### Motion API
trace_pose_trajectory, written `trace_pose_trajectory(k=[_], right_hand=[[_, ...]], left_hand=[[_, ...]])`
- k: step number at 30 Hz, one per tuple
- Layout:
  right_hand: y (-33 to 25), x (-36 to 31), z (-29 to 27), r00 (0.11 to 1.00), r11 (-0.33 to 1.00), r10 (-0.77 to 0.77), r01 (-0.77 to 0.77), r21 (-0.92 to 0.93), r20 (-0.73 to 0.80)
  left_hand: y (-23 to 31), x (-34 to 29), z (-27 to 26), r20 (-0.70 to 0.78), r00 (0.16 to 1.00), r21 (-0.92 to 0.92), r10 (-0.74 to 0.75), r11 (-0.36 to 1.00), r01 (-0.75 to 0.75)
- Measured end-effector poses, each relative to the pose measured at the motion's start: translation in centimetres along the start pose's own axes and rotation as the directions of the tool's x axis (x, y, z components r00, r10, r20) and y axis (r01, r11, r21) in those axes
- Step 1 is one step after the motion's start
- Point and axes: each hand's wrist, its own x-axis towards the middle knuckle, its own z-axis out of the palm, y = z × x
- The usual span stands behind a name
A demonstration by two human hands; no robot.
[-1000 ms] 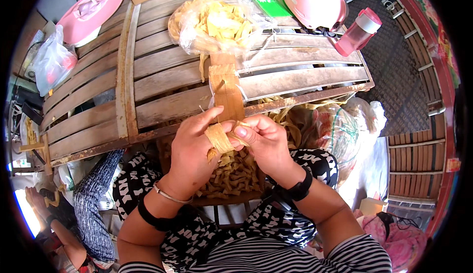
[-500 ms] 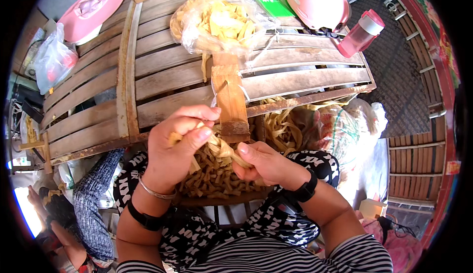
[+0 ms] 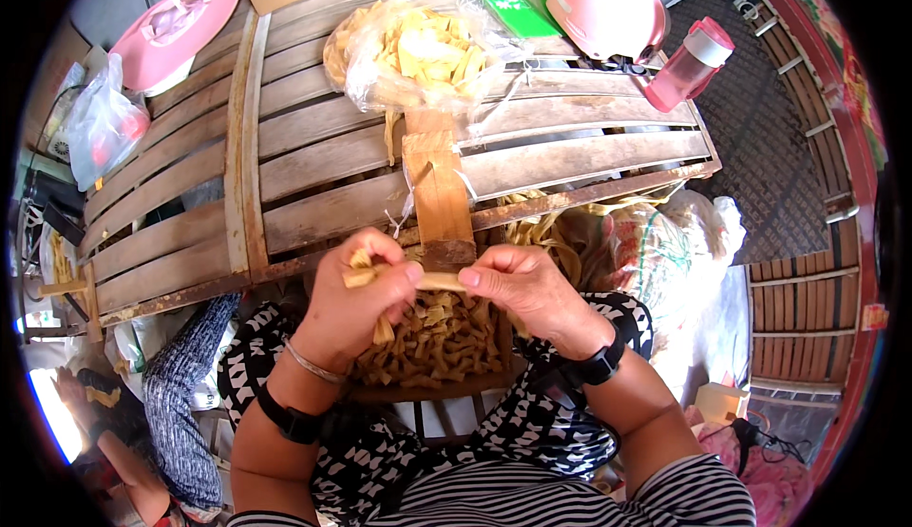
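A pale yellow, pliable strip [image 3: 441, 282] is stretched level between my two hands over my lap. My left hand [image 3: 353, 297] is closed on its left part, with loose ends showing above and below the fingers. The right end is pinched between thumb and forefinger of my right hand [image 3: 527, 294]. Below them a shallow tray [image 3: 432, 393] across my knees holds many short, knotted-looking yellowish pieces [image 3: 445, 348]. Just beyond my hands a wooden board [image 3: 442, 190] with a peg juts over the table edge. An open clear plastic bag of yellow strips [image 3: 423, 47] lies behind it.
The slatted table [image 3: 328, 161] has a rusty metal edge. A pink helmet [image 3: 608, 9], a pink bottle [image 3: 689, 66] and a green packet [image 3: 513, 6] stand at its far right; a pink hat [image 3: 180, 23] is far left. Full bags [image 3: 655, 242] sit right. Another person's leg [image 3: 185, 394] is at left.
The strip, bunched and twisted before, is now pulled out straight and level between my hands. My right hand has moved slightly up and right; my left has lowered a little.
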Motion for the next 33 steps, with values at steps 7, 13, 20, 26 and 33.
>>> trace_pose_trajectory(k=[7,13,20,26,33], right_hand=[[-0.2,3.8,-0.8,0.659,0.450,-0.746,0.392,-0.802,-0.097],[0.8,5.5,-0.8,0.627,0.370,-0.769,0.279,-0.886,-0.124],[0.7,2.1,1.9,0.366,0.127,-0.879,0.799,-0.588,0.306],[-1.2,1.1,-0.1,0.475,0.317,-0.799,0.854,-0.411,0.370],[0.9,0.8,0.1,0.881,0.812,-0.464,0.465,-0.353,0.094]], left_hand=[[-1.3,3.7,0.5,-0.185,0.973,0.120,0.135,0.986,-0.114],[-2.8,5.5,-0.8,-0.295,0.932,0.409,0.211,0.909,-0.077],[-2.6,0.1,2.6,-0.122,0.985,0.061,0.122,0.992,-0.115],[-1.6,-1.4,2.9,0.451,0.752,0.301,-0.481,0.875,0.378],[0.0,-0.8,2.4,0.464,0.821,0.559,0.332,0.610,-0.562]])
